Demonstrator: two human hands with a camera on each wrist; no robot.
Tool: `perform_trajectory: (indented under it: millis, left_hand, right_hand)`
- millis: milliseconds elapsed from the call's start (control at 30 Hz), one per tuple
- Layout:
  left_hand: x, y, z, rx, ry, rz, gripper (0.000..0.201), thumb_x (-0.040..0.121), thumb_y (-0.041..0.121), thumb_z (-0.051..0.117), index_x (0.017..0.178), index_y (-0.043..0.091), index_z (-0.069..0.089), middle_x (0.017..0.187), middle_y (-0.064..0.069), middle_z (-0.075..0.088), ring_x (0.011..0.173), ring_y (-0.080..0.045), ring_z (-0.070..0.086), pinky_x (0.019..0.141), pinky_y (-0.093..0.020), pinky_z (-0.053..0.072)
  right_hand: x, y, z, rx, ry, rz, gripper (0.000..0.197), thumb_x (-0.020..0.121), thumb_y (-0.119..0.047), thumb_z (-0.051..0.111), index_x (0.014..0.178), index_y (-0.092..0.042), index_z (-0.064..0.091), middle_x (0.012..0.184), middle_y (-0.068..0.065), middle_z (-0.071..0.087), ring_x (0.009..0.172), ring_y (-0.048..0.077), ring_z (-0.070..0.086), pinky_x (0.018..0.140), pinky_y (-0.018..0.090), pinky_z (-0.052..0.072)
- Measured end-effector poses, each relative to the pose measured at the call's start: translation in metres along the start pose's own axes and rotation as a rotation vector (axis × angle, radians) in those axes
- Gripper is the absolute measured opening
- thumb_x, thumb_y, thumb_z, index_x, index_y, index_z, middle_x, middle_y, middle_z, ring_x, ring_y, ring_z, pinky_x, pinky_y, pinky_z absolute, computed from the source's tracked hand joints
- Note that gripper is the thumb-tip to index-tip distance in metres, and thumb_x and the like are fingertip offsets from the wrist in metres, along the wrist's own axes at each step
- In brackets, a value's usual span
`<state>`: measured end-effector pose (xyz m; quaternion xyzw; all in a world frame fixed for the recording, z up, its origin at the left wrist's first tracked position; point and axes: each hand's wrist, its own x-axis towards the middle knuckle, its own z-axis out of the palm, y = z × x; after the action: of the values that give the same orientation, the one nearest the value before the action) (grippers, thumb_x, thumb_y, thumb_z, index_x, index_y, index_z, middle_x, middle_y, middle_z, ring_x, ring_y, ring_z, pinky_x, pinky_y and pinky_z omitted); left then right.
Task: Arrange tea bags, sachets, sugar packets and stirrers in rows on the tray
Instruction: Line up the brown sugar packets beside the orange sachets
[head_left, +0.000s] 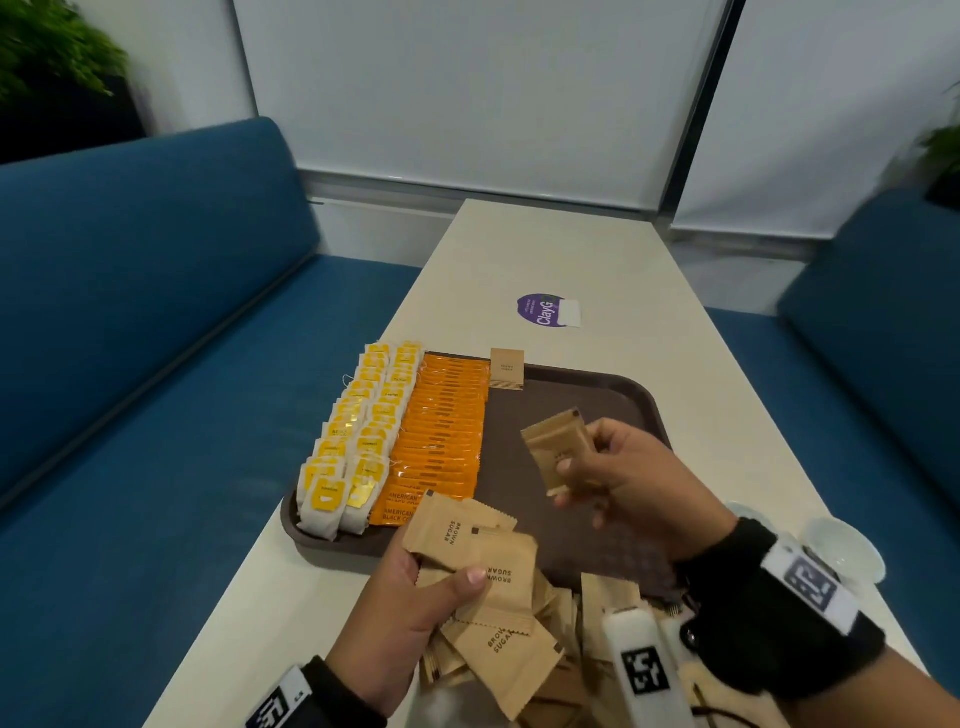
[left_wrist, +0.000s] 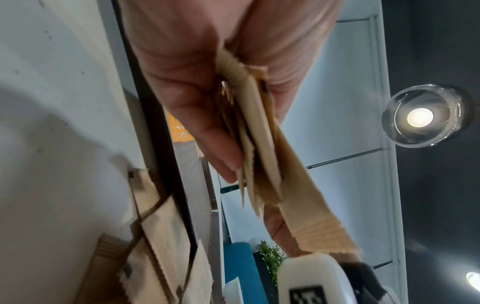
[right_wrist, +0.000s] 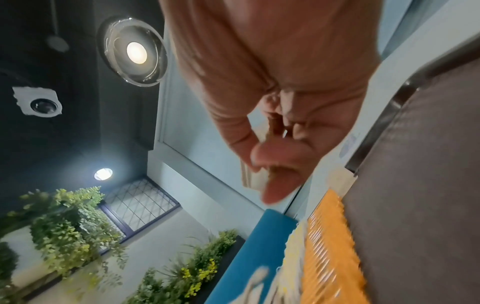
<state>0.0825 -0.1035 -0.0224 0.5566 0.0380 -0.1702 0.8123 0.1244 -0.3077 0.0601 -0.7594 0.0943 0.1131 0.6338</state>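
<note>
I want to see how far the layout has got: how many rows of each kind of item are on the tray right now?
Rows of tea bags: 2
Rows of orange sachets: 1
Rows of brown sugar packets: 1, barely begun at the far edge
Total: 4 rows

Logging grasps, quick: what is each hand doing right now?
Left hand: fingers grip a bunch of brown sugar packets.
Right hand: fingers pinch a small stack of sugar packets.
</note>
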Motion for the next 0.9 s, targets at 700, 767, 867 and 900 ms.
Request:
perform_trajectory:
  millis: [700, 767, 867, 900]
  left_hand:
    - [0.027, 0.01, -0.029, 0.131, -0.017, -0.047, 0.056, 0.045, 0.011, 0.075, 0.095, 0.025, 0.055, 0.069, 0.034, 0.065, 0.067, 0.016, 0.062, 0.055, -0.003, 0.045]
    - [0.029, 0.008, -0.031, 0.092, -0.039, -0.053, 0.062, 0.041, 0.009, 0.078, 0.097, 0.022, 0.056, 0.071, 0.032, 0.067, 0.068, 0.014, 0.063, 0.055, -0.003, 0.045]
    - [0.03, 0.002, -0.033, 0.092, -0.042, -0.064, 0.107, 0.007, 0.044, 0.092, 0.106, 0.024, 0.057, 0.083, 0.029, 0.069, 0.078, 0.008, 0.066, 0.061, -0.009, 0.049]
    - [0.032, 0.0, -0.033, 0.08, -0.022, -0.068, 0.112, 0.002, 0.048, 0.09, 0.106, 0.023, 0.056, 0.083, 0.027, 0.07, 0.078, 0.006, 0.067, 0.062, -0.011, 0.05]
  right_hand:
    - [0.224, -0.025, -0.006, -0.356, 0.261, 0.064, 0.018, 0.085, 0.001, 0.064, 0.072, -0.01, 0.06, 0.082, 0.008, 0.063, 0.062, 0.013, 0.055, 0.05, 0.018, 0.046]
    - [0.235, -0.022, -0.002, -0.35, 0.276, 0.098, 0.018, 0.085, 0.0, 0.065, 0.071, -0.01, 0.06, 0.081, 0.008, 0.063, 0.062, 0.014, 0.055, 0.059, 0.022, 0.05]
    - [0.247, -0.016, 0.003, -0.338, 0.292, 0.126, 0.019, 0.083, -0.001, 0.067, 0.069, -0.01, 0.06, 0.08, 0.007, 0.062, 0.065, 0.017, 0.057, 0.066, 0.026, 0.053]
    - [0.249, -0.015, 0.006, -0.342, 0.296, 0.134, 0.019, 0.083, -0.002, 0.068, 0.069, -0.011, 0.059, 0.08, 0.007, 0.062, 0.069, 0.019, 0.058, 0.073, 0.028, 0.055]
